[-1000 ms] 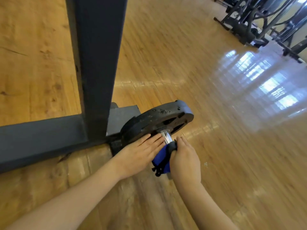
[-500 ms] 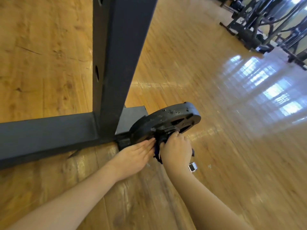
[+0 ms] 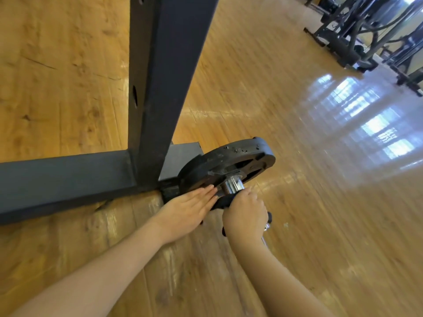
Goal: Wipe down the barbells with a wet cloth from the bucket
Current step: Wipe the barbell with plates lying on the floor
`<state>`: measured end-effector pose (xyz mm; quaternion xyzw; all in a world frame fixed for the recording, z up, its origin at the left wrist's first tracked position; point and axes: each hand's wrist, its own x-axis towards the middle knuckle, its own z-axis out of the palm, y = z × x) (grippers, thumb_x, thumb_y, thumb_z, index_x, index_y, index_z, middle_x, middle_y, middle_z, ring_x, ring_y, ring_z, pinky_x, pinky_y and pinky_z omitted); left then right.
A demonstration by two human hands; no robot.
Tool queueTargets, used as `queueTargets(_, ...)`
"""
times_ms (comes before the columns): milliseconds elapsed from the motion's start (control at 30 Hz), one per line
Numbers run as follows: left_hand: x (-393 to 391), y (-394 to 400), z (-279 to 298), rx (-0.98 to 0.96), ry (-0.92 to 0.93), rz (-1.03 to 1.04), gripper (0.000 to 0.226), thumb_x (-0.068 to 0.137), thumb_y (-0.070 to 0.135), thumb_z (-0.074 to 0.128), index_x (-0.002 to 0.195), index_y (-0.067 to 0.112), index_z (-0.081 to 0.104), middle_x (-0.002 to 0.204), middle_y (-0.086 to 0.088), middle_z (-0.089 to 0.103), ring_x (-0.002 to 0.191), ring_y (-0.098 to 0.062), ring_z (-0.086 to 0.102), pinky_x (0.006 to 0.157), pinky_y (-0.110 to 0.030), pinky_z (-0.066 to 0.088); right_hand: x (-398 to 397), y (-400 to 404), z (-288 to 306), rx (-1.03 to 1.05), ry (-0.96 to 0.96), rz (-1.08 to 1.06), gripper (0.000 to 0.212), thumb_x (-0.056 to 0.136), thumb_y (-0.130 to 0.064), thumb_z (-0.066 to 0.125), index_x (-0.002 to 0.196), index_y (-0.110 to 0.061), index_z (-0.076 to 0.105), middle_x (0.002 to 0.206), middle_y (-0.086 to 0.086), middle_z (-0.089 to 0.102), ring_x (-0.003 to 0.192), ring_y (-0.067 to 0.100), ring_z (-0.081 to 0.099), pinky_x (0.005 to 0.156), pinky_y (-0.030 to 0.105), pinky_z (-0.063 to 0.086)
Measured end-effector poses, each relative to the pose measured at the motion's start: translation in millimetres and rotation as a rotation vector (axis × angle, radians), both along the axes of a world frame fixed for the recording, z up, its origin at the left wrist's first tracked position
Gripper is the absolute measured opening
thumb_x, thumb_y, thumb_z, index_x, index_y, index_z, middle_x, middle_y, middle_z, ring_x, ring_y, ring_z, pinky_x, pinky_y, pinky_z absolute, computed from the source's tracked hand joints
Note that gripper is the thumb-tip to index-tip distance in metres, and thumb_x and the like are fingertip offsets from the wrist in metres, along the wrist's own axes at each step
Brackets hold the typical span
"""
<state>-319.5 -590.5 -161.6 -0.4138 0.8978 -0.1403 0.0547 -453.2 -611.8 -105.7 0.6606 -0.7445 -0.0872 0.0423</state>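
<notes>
- While the barbell (image 3: 233, 185) lies low on the wooden floor (image 3: 297, 225), its chrome sleeve juts from a black weight plate (image 3: 229, 161) beside the dark rack frame (image 3: 160, 88).
- Cloth (image 3: 223, 202): dark, wrapped round the bar just behind the sleeve, placed there to rub the metal.
- Right hand (image 3: 246, 217): grip curled tight, clutching cloth and bar together; wrist bent downward.
- Left hand (image 3: 190, 209): fingers straight and together, flat against the plate, likely steadying it; forearm extended.
- Bucket: not in view.

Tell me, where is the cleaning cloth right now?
In the head view the cloth is low and centre, gripped by the right hand around the barbell sleeve, just below the black weight plate.
</notes>
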Motion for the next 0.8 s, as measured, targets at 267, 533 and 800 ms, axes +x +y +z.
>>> queueTargets(267, -2.7, 8.7, 29.0, 0.093, 0.039, 0.064, 0.056, 0.100, 0.016, 0.017, 0.134, 0.002, -0.024, 0.156, -0.016, -0.015, 0.143, -0.028, -0.019, 0.104, -0.037, -0.021, -20.0, 1.1, 4.2, -0.006, -0.102, 0.140, 0.045, 0.091, -0.022, 0.052, 0.130, -0.003, 0.040, 0.119, 0.009, 0.056, 0.108, 0.022, 0.054, 0.087, 0.029, 0.047)
queueTargets(533, -11.6, 8.0, 59.3, -0.120, 0.324, 0.218, 0.062, 0.084, 0.016, 0.030, 0.143, 0.000, 0.017, 0.151, -0.016, 0.030, 0.141, -0.030, 0.027, 0.115, -0.040, 0.014, -22.5, -2.2, 8.7, 0.077, -0.120, 0.137, 0.043, 0.089, -0.023, 0.056, 0.124, -0.001, 0.044, 0.108, 0.009, 0.058, 0.094, 0.022, 0.058, 0.076, 0.029, 0.050)
queueTargets(800, -39.0, -13.6, 100.7, 0.083, 0.379, 0.602, 0.083, 0.094, 0.025, 0.040, 0.141, 0.002, -0.025, 0.154, -0.015, -0.024, 0.143, -0.026, -0.020, 0.116, -0.034, -0.009, -37.1, -0.2, 0.8, 0.070, -0.303, 0.182, 0.048, 0.088, -0.018, 0.053, 0.132, -0.002, 0.042, 0.114, 0.007, 0.058, 0.097, 0.021, 0.057, 0.078, 0.029, 0.049)
